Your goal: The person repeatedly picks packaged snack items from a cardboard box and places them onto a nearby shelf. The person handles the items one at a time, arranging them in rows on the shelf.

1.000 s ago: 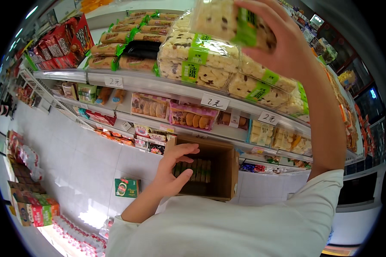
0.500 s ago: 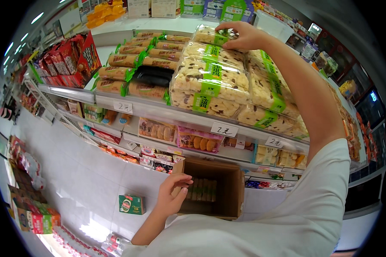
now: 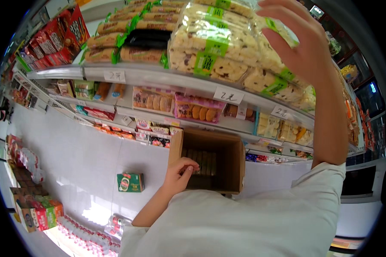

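My right hand (image 3: 294, 36) is held up beside the top of the stacked clear packs of pale puffed pastry (image 3: 214, 38), which have dark bits in them and green labels. Its fingers and thumb are spread, with nothing between them. Low down, my left hand (image 3: 180, 172) hovers at the near left side of an open cardboard box (image 3: 233, 171), fingers loosely bent and empty. A row of wrapped packs (image 3: 203, 160) stands in the shadow inside this box. To the left of the pastry stack lie rolls in green-ended wrappers (image 3: 103, 55) and a black tray (image 3: 148, 38).
White shelves (image 3: 158, 77) with price cards cross the view. Packaged buns (image 3: 197, 112) fill the lower tier. Red snack packs (image 3: 51, 47) stand far left. On the floor are a green carton (image 3: 131, 182), several boxes (image 3: 40, 214) and wrapped bottles (image 3: 81, 235).
My right hand has come off the top pastry pack and moved right, its fingers spreading. The view has tipped so the shelves sit higher. My left hand stays by the cardboard box.
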### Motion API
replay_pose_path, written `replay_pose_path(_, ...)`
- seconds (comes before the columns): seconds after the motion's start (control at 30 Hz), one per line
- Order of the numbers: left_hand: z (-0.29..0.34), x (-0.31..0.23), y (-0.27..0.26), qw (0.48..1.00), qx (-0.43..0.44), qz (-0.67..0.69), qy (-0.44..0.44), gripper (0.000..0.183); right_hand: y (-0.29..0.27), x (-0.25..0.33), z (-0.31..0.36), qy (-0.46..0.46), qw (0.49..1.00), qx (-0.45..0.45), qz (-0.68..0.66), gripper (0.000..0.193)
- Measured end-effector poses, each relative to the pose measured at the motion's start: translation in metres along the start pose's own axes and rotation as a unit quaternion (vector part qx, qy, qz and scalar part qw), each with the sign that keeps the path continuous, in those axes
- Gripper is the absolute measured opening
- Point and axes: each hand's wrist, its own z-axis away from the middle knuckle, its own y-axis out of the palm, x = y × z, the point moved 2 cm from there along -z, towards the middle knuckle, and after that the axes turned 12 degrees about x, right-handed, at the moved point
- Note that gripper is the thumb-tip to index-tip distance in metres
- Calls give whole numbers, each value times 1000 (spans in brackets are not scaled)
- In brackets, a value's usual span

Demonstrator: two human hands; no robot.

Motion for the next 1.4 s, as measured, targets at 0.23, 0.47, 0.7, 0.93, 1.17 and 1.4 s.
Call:
replay_pose_path(0.23, 22, 14, 6, 973, 6, -226, 54, 15, 103, 187, 93, 47, 859, 172, -479, 25)
replay_pose_path(0.47, 44, 32, 6, 959, 27, -276, 58, 19, 357, 338, 190, 90, 511, 751, -409, 65)
replay_pose_path(0.7, 59, 38, 4, 970, -6, -239, 44, 22, 458, 420, 248, 208, 707, 548, -395, 94)
replay_pose_path(0.93, 79, 42, 2, 975, -21, -216, 41, 23, 482, 445, 256, 374, 639, 443, -505, 78)
replay_pose_path(1.17, 73, 40, 2, 975, -16, -214, 54, 23, 483, 454, 239, 169, 751, 552, -321, 54)
replay_pose_path(1.4, 74, 41, 1, 977, -18, -202, 67, 21, 468, 460, 238, 294, 664, 499, -473, 37)
